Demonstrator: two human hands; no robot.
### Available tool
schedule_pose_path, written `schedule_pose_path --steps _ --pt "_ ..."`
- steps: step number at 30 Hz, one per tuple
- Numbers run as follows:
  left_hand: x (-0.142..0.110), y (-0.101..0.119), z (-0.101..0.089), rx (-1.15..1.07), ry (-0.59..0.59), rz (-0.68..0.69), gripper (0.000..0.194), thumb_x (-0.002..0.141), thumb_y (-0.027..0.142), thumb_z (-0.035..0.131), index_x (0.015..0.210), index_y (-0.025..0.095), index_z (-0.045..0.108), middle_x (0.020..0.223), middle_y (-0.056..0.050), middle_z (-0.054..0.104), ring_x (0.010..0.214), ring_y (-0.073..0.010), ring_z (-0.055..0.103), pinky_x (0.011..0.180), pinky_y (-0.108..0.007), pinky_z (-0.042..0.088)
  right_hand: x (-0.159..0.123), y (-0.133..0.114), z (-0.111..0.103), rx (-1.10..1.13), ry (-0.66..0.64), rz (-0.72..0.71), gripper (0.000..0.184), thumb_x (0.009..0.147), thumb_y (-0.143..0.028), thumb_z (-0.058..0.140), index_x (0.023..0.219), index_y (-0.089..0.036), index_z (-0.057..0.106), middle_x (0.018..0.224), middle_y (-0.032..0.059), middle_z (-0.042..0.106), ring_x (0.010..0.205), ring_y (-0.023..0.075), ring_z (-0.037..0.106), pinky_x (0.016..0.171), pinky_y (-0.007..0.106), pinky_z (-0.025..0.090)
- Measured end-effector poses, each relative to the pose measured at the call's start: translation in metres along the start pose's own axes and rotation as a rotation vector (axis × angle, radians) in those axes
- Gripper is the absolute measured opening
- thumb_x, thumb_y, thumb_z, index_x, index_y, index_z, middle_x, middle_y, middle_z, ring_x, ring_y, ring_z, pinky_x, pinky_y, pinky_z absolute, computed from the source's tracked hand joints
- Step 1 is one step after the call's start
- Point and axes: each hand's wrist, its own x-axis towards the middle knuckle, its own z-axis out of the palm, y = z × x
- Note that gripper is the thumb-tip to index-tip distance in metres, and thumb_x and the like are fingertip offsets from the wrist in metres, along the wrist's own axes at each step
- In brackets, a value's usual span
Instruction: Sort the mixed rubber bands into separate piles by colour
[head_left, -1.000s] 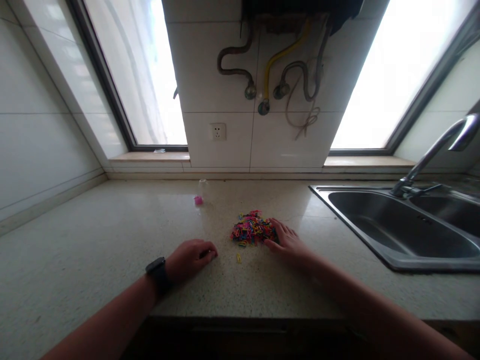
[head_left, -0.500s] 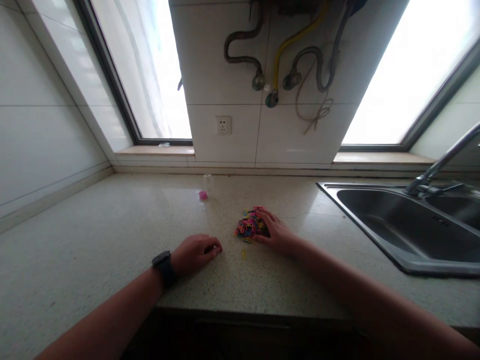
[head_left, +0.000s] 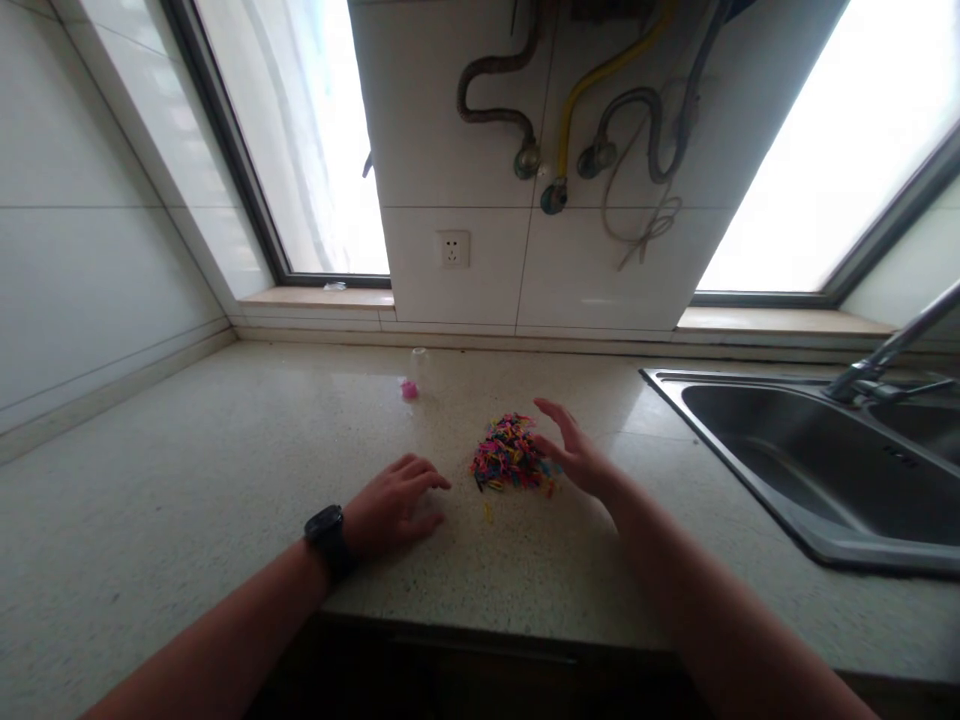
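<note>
The bare right hand, cupped over the right side of a loose heap of small multicoloured plastic-looking pieces half a second earlier, had drawn back to the heap's right edge, thumb and fingers spread. The bare left hand, below a black wristwatch, had uncurled, fingers and thumb parted, left of the heap. All lay on a pale speckled countertop, near a small pink object, a glossy white-tiled wall and a smooth steel sink
</note>
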Motion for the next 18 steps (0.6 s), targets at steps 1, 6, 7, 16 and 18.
schedule_pose_path --steps 1,6,7,16,18 --pt "0.0 0.001 0.002 0.028 0.016 0.009 0.052 0.084 0.048 0.062 0.13 0.025 0.055 0.122 -0.01 0.059 0.115 -0.027 0.051 0.1 -0.044 0.043 -0.001 0.004 -0.007 -0.002 0.01 0.012 0.059 0.091 -0.051 0.054 0.143 -0.029 0.036 0.146 0.0095 0.043 0.136 0.0276 0.038 0.113 0.049 0.03" --pt "0.013 0.003 0.027 0.114 -0.005 -0.012 0.122 0.064 0.078 0.065 0.156 0.022 0.007 0.16 -0.015 0.016 0.145 -0.0388 0.015 0.116 -0.055 0.021 0.001 0.026 -0.013 0.089 0.127 0.145 0.051 0.092 -0.055 0.047 0.136 -0.029 0.043 0.139 0.01 0.05 0.129 0.0271 0.047 0.108 0.05 0.036" --pt "0.021 0.002 0.033 0.121 -0.023 -0.019 0.127 0.062 0.08 0.064 0.156 0.022 0.002 0.161 -0.015 0.01 0.146 -0.0395 0.009 0.117 -0.055 0.018 0.003 0.03 -0.011 0.118 0.158 0.171 0.05 0.092 -0.055 0.046 0.135 -0.029 0.044 0.137 0.0101 0.051 0.127 0.0269 0.048 0.106 0.05 0.038" --pt "0.125 -0.003 0.063 0.044 -0.088 -0.003 0.144 0.042 0.081 0.073 0.156 0.027 0.002 0.162 -0.015 -0.001 0.145 -0.045 -0.003 0.114 -0.062 0.013 0.004 0.039 0.001 0.146 0.236 0.228 0.046 0.091 -0.058 0.042 0.124 -0.026 0.051 0.128 0.0109 0.055 0.111 0.0252 0.057 0.097 0.045 0.045" --pt "0.141 -0.001 0.066 0.019 -0.069 0.014 0.139 0.044 0.079 0.074 0.156 0.027 0.009 0.161 -0.016 0.008 0.145 -0.0447 0.006 0.114 -0.061 0.016 0.004 0.04 0.001 0.124 0.226 0.241 0.046 0.091 -0.058 0.043 0.123 -0.026 0.052 0.126 0.0108 0.055 0.108 0.0251 0.058 0.095 0.044 0.045"
